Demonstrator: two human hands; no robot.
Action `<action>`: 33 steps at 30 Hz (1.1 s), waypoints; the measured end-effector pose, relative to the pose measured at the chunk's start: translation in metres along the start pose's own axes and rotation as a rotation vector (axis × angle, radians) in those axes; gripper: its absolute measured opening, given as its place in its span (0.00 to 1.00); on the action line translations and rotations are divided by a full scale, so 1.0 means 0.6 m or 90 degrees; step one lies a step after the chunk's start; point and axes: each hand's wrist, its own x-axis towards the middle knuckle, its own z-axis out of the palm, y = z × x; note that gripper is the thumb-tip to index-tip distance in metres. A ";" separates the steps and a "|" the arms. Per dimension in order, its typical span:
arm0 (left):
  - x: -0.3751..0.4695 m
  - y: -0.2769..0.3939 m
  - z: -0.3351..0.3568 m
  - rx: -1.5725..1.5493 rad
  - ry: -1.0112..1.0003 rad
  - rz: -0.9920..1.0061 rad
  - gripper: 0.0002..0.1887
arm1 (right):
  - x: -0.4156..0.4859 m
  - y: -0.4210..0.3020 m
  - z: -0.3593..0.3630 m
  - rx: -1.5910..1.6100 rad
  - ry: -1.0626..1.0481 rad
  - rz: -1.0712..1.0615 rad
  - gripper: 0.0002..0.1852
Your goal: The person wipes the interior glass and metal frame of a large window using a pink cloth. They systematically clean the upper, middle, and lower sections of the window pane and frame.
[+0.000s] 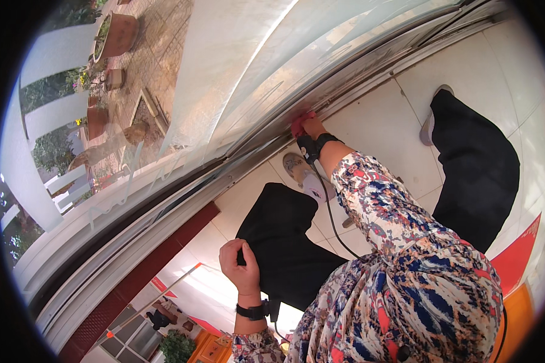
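Note:
My right hand (314,127) grips a red cloth (298,123) and presses it to the low frame of a glass sliding door (295,102), just above the floor track. Most of its fingers are hidden behind the cloth and wrist. Beside my bent left knee (281,218), my left hand (240,263) is loosely curled, with nothing visible in it. Black straps circle both wrists, and a cable (329,206) runs from the right one towards my patterned top (390,290).
White floor tiles (359,102) lie under my shoes (295,165). Along the left runs the metal door track (236,179) with a dark red sill (181,238). A pole with orange ends (156,297) is at lower left. Through the glass (218,72) are potted plants (116,36).

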 end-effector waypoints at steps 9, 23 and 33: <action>-0.008 -0.031 0.003 -0.014 0.023 -0.011 0.01 | -0.030 -0.092 -0.040 -0.785 -0.153 -0.232 0.08; -0.019 -0.162 0.049 0.018 0.056 -0.105 0.04 | -0.038 -0.202 -0.027 0.055 0.055 -0.106 0.15; 0.055 -0.227 0.077 0.036 0.044 -0.072 0.05 | -0.032 -0.267 0.043 -0.077 0.195 -0.225 0.11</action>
